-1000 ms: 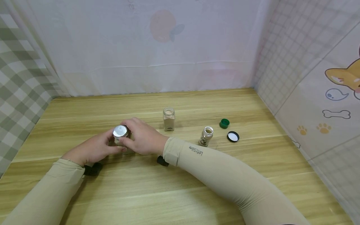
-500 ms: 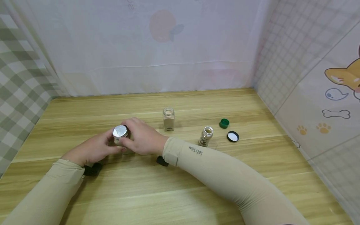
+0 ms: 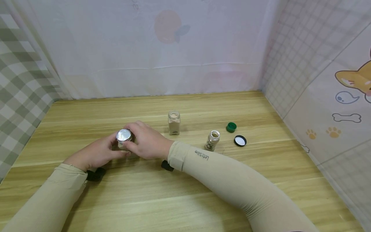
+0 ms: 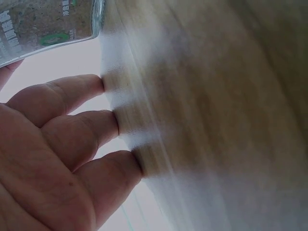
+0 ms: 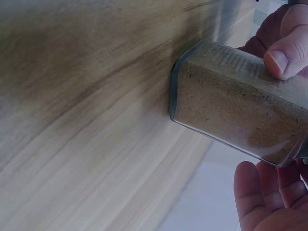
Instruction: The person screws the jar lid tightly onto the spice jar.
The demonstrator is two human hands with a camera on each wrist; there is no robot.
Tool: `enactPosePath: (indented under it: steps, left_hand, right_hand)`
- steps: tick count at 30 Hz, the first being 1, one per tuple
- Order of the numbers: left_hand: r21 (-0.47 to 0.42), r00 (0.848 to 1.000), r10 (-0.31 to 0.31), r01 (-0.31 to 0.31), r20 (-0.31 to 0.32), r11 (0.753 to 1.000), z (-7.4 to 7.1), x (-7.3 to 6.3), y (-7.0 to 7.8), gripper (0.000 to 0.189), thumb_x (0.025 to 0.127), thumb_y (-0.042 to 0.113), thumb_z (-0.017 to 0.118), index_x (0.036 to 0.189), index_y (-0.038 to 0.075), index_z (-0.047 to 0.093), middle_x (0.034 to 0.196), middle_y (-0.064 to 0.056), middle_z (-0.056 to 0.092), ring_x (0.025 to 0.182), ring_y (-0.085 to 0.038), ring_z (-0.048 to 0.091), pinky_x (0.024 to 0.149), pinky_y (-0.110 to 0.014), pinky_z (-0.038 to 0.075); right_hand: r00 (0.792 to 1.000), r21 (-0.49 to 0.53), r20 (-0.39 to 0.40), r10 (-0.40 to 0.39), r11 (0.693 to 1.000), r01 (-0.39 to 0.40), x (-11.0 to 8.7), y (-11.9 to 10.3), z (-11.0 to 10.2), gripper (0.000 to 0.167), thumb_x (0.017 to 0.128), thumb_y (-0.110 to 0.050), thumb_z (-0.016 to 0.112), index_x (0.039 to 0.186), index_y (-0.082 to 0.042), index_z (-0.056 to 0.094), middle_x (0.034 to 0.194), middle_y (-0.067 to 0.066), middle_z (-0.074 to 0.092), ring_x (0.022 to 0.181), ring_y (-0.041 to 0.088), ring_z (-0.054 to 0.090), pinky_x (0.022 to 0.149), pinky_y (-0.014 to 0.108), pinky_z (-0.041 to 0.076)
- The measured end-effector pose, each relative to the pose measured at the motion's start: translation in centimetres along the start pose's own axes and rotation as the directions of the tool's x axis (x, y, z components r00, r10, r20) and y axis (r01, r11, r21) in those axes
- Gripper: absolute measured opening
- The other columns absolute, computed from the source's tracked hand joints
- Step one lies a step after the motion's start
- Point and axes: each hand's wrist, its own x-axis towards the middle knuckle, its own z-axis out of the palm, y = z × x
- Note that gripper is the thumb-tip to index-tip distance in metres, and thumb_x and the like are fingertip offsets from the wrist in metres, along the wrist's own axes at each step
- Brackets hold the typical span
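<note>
Left of the frame's centre, a person's left hand (image 3: pixel 99 151) grips a square glass spice jar (image 5: pixel 236 106) while the right hand (image 3: pixel 147 141) clasps it near the neck. Unsealing appears underway; next likely calls for peeling the silver top (image 3: pixel 124 135) while steadying the jar.

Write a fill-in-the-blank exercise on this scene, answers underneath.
The left hand and right hand hold a brown-filled square glass jar whose round seal is coloured ____.
The round black lid has a ____ inner face.
Beyond that lid lies a small cap coloured ____.
In the head view, the square glass jar of pale powder stands ____ of the small open glass jar.
Missing words: silver; white; green; left.
</note>
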Motion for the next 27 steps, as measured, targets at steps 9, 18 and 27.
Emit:
enactPosePath:
  steps: [9,18,27]
  left_hand:
    - [0.003,1.0,0.002,-0.002,0.007,1.0,-0.02,0.05,-0.14,0.071,0.098,0.05,0.074,0.156,0.022,0.044,0.155,-0.008,0.054,0.136,-0.032,0.053,0.108,-0.055,0.045]
    - [0.009,1.0,0.021,-0.021,0.006,1.0,0.03,0.09,0.04,0.075,0.098,0.046,0.074,0.161,0.022,0.04,0.157,-0.01,0.052,0.134,-0.03,0.053,0.106,-0.052,0.046]
    - [0.006,1.0,-0.001,0.001,0.013,1.0,0.02,0.04,0.15,0.075,0.098,0.049,0.073,0.159,0.02,0.041,0.158,-0.013,0.051,0.138,-0.035,0.052,0.107,-0.057,0.046]
  right_hand:
    - [1.0,0.017,0.019,0.004,1.0,-0.004,0.01,-0.07,-0.05,0.053,0.108,-0.033,0.062,0.153,-0.01,0.048,0.147,0.007,0.054,0.131,0.013,0.052,0.107,0.022,0.045]
    - [1.0,-0.014,-0.016,0.022,1.0,-0.022,0.19,-0.2,0.07,0.043,0.106,-0.035,0.065,0.139,-0.008,0.055,0.132,0.003,0.058,0.114,0.009,0.055,0.094,0.016,0.044]
    - [1.0,-0.03,0.03,0.008,1.0,-0.007,0.18,-0.02,-0.05,0.058,0.107,-0.037,0.063,0.156,-0.011,0.046,0.145,0.009,0.055,0.123,0.012,0.053,0.099,0.022,0.047]
